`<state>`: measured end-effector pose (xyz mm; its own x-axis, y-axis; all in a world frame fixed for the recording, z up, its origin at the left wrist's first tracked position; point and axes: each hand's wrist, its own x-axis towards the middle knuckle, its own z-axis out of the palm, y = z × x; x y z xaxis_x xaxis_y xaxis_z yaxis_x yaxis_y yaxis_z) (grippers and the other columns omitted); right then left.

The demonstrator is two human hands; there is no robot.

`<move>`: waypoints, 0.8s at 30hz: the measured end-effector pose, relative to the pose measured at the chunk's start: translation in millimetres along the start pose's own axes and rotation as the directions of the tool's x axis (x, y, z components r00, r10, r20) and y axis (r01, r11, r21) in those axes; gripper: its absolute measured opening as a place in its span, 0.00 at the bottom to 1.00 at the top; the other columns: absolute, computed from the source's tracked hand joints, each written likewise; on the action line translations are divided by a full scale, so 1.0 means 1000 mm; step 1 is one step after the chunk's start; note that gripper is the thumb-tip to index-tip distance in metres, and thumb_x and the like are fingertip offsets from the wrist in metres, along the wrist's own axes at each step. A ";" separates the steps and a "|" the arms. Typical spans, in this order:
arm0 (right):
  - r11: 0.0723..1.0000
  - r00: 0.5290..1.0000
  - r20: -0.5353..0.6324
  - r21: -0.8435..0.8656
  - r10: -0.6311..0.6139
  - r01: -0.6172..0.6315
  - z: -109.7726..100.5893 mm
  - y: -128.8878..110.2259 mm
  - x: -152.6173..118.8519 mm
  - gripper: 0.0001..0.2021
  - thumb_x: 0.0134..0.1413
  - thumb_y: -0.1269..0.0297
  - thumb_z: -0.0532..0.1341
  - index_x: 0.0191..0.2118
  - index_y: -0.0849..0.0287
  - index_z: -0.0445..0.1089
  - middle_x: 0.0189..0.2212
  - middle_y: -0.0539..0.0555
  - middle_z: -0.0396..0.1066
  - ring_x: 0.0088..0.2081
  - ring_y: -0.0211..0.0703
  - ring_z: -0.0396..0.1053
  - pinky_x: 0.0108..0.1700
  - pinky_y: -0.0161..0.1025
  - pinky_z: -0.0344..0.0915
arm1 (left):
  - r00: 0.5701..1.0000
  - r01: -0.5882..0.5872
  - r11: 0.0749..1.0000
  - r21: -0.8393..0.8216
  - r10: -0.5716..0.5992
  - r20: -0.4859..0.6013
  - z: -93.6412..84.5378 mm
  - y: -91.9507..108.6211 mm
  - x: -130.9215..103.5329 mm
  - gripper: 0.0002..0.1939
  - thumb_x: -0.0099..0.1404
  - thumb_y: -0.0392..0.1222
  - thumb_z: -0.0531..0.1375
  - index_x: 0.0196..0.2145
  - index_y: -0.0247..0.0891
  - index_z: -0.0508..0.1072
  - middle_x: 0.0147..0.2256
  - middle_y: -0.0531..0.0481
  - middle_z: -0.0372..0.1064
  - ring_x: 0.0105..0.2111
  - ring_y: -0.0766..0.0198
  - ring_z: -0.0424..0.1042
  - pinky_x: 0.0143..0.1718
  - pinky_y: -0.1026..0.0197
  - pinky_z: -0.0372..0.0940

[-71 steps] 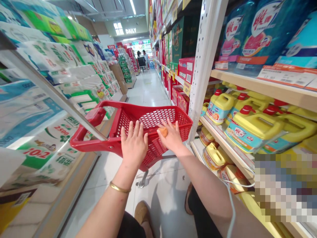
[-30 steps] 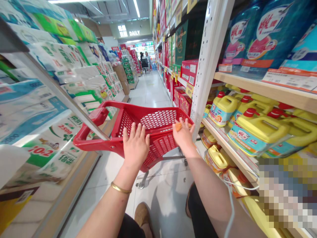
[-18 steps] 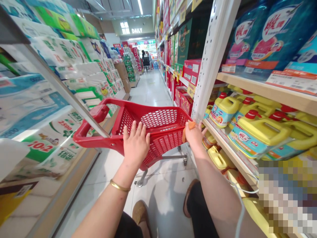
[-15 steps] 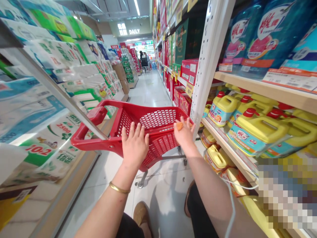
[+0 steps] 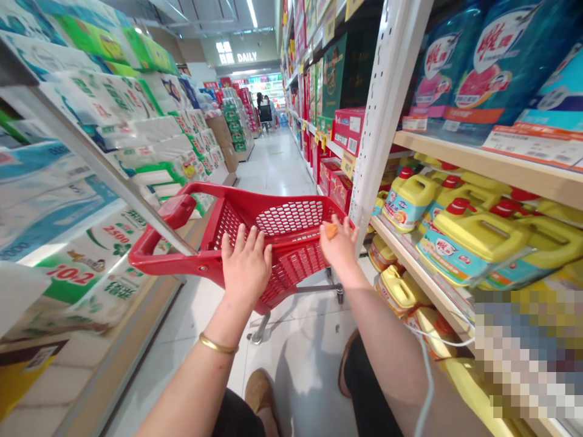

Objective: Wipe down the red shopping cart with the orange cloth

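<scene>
Aisle (image 5: pixel 279 161) | left hand (image 5: pixel 246 260) on red cart (image 5: pixel 298 268) | right hand (image 5: pixel 340 252) holds orange cloth (image 5: pixel 331 231)

That shopping cart (image 5: pixel 282 285) is red all round, its sides (image 5: pixel 304 264) a honeycomb mesh, with an orange cloth (image 5: pixel 331 231) bright against it. The bangle (image 5: pixel 218 346) is gold, the trousers (image 5: pixel 370 388) black, the shoes (image 5: pixel 260 394) brown. White paper packs (image 5: pixel 109 243) carry green and red print (image 5: pixel 75 274); yellow jugs (image 5: pixel 487 240) wear red caps (image 5: pixel 459 206) and blue-and-orange labels (image 5: pixel 444 249).

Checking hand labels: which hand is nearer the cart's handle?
Left. The left hand is at the cart's near rim, right of the handle; the right hand, with an orange cloth, is farther along it.
</scene>
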<state>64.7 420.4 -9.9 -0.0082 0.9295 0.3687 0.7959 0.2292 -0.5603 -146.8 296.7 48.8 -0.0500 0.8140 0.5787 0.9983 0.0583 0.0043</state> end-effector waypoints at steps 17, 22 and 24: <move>0.985 0.984 0.045 0.027 -0.173 0.172 0.001 -0.012 -0.009 0.25 0.76 0.50 0.49 0.66 0.51 0.74 0.73 0.53 0.61 0.78 0.63 0.44 0.77 0.71 0.29 | 1.000 -0.001 1.000 0.027 0.001 -0.006 0.000 -0.004 -0.001 0.26 0.78 0.48 0.47 0.61 0.39 0.77 0.67 0.40 0.69 0.73 0.41 0.57 0.75 0.31 0.40; 0.954 0.952 0.070 0.053 -0.299 0.296 0.001 -0.017 -0.010 0.23 0.76 0.50 0.50 0.64 0.50 0.75 0.72 0.51 0.64 0.77 0.58 0.48 0.78 0.68 0.24 | 1.000 -0.002 0.999 0.051 0.002 0.003 -0.001 -0.007 0.000 0.25 0.79 0.48 0.47 0.60 0.39 0.77 0.66 0.41 0.69 0.73 0.41 0.57 0.75 0.31 0.40; 0.996 0.995 0.043 -0.008 -0.088 0.088 -0.009 0.012 0.002 0.23 0.76 0.53 0.50 0.63 0.52 0.76 0.72 0.53 0.63 0.77 0.63 0.47 0.76 0.73 0.25 | 1.000 -0.003 0.999 0.048 0.003 0.002 -0.001 -0.007 0.000 0.25 0.79 0.48 0.47 0.60 0.40 0.77 0.66 0.41 0.69 0.73 0.42 0.57 0.75 0.31 0.40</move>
<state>79.8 422.9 -9.5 -0.1041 0.9172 0.3845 0.7967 0.3083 -0.5198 -153.3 295.8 49.2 -0.0471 0.8152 0.5772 0.9959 0.0832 -0.0364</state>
